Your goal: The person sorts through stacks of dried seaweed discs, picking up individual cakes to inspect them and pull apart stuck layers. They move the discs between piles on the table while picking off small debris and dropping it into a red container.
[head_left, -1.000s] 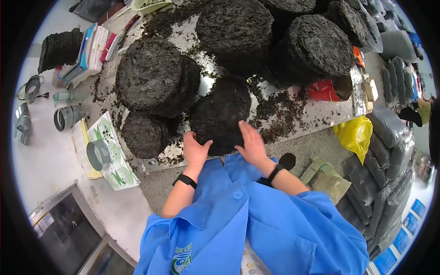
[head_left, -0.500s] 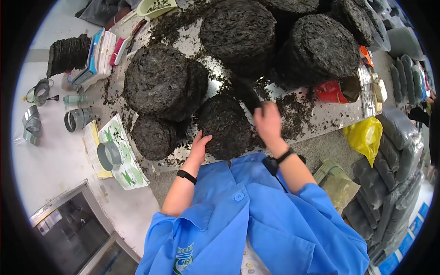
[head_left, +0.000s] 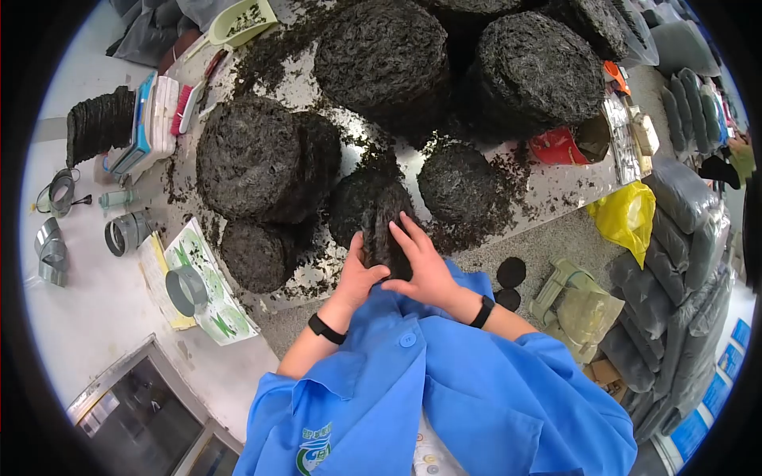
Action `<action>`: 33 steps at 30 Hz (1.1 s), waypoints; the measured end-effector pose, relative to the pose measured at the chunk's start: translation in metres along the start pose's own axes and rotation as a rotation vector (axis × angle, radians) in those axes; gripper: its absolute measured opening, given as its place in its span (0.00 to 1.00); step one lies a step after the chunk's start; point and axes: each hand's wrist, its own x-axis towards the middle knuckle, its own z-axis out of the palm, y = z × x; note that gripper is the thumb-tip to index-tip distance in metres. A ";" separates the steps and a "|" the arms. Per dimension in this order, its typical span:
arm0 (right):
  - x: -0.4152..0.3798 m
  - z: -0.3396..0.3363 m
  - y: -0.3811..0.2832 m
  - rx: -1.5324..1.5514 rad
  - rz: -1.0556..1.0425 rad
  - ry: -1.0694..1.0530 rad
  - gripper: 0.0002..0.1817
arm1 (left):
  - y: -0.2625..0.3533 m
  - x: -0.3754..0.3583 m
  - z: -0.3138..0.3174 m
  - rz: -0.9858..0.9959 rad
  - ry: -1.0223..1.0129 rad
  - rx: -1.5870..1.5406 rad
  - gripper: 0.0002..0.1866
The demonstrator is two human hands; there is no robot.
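At the table's front edge, my left hand (head_left: pixel 357 274) and my right hand (head_left: pixel 421 266) are closed round the two sides of a small stack of dark, seaweed-like sheets (head_left: pixel 385 234), which stands on edge between them. Behind it lies a round dark disc (head_left: pixel 353 202), partly covered by the stack. Another round disc (head_left: pixel 456 182) rests on the table to the right, with loose dark flakes round it. To the left are a small round stack (head_left: pixel 254 258) and a larger one (head_left: pixel 250 159).
Tall round stacks (head_left: pixel 381 59) fill the back of the table (head_left: pixel 548 194). A red container (head_left: pixel 559 147) and a yellow bag (head_left: pixel 627 218) are at the right. Brush (head_left: pixel 182 109), scoop (head_left: pixel 242 20), metal rings (head_left: pixel 186 291) and a printed sheet (head_left: pixel 230 317) are at the left.
My right hand has come down and left to the stack, now held on edge between both hands. A separate disc now shows to the right. The view has shifted slightly.
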 end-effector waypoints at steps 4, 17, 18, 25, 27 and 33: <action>-0.008 -0.015 -0.003 0.121 0.006 0.012 0.54 | 0.002 0.012 0.005 0.046 -0.053 0.103 0.50; -0.023 -0.112 0.098 -0.431 0.181 0.406 0.39 | 0.014 -0.008 -0.048 0.129 0.531 0.240 0.26; -0.022 -0.095 0.074 -0.425 0.056 0.269 0.42 | 0.018 -0.017 -0.042 0.063 0.574 0.186 0.27; -0.015 -0.049 0.025 -0.194 -0.119 0.183 0.26 | 0.010 -0.009 -0.035 -0.160 0.138 -0.213 0.24; -0.009 -0.062 0.045 0.241 0.290 0.483 0.19 | -0.005 0.007 -0.053 0.007 0.387 0.481 0.27; -0.008 -0.095 0.064 0.770 0.486 0.583 0.21 | -0.047 0.051 -0.095 0.283 0.747 1.298 0.43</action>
